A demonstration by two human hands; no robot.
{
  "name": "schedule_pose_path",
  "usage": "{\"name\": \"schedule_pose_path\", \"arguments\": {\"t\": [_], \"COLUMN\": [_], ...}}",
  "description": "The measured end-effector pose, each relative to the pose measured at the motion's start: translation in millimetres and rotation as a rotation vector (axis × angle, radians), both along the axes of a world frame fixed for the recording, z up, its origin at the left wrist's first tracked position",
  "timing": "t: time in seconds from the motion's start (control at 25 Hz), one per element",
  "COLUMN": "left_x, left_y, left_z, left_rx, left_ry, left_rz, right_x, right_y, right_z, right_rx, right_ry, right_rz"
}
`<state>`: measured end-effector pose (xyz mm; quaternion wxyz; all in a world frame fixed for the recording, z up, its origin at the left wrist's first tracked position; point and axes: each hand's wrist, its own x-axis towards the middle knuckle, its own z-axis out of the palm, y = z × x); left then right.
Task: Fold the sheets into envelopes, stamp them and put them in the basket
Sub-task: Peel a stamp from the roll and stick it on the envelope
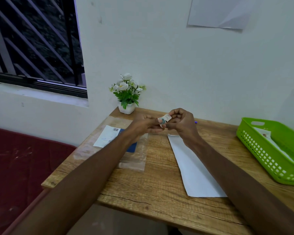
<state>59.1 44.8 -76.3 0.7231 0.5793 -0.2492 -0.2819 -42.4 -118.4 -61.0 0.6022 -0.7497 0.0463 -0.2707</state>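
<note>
Both hands are raised above the far middle of the wooden table (pixel 159 184). Between them is a small stamp (pixel 163 119), white with a blue-green picture. My left hand (pixel 142 126) pinches its lower end and my right hand (pixel 181 121) pinches its upper end with curled fingers. A folded white sheet (pixel 195 170) lies flat on the table below my right forearm, which covers part of it. A green plastic basket (pixel 265 150) stands at the table's right edge, with a white folded envelope (pixel 268 138) bearing a small stamp inside it.
A clear plastic sleeve (pixel 134 160) with a white barcoded card (pixel 107 135) and a blue sheet lies on the table's left part. A potted white flower (pixel 127 94) stands at the back against the wall. A pen tip (pixel 196 122) shows behind my right hand. A dark red mattress (pixel 20 167) lies left of the table.
</note>
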Motion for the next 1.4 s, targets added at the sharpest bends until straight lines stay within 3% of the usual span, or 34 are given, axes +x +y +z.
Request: {"name": "schedule_pose_path", "arguments": {"t": [0.08, 0.2, 0.4, 0.72, 0.84, 1.16, 1.24, 1.4], "left_x": [0, -2, -6, -7, -6, -20, -26, -45], "left_y": [-2, -2, 6, 10, 10, 0, -3, -11], "left_z": [2, 4, 4, 4, 5, 2, 5, 8], "left_rx": [0.021, 0.194, 0.501, 0.633, 0.632, 0.654, 0.62, 0.56], "left_ry": [0.016, -0.11, -0.747, -0.848, -0.853, -0.933, -0.953, -1.032], "left_rz": [0.021, 0.261, 0.558, 0.623, 0.645, 0.546, 0.521, 0.492], "right_x": [9, 25, 59, 84, 78, 13, -17, -61], "right_y": [-2, -6, -6, 7, 6, -23, -34, -62], "right_z": [2, 4, 11, 1, 6, 23, 20, 4], "right_rx": [-0.03, -0.049, -0.224, -0.532, -0.425, 0.16, 0.188, 0.018], "right_ry": [0.043, 0.116, 0.205, 0.253, 0.187, 0.123, 0.124, 0.162], "right_rz": [-0.016, -0.08, -0.196, -0.206, -0.203, -0.292, -0.26, -0.266]}}
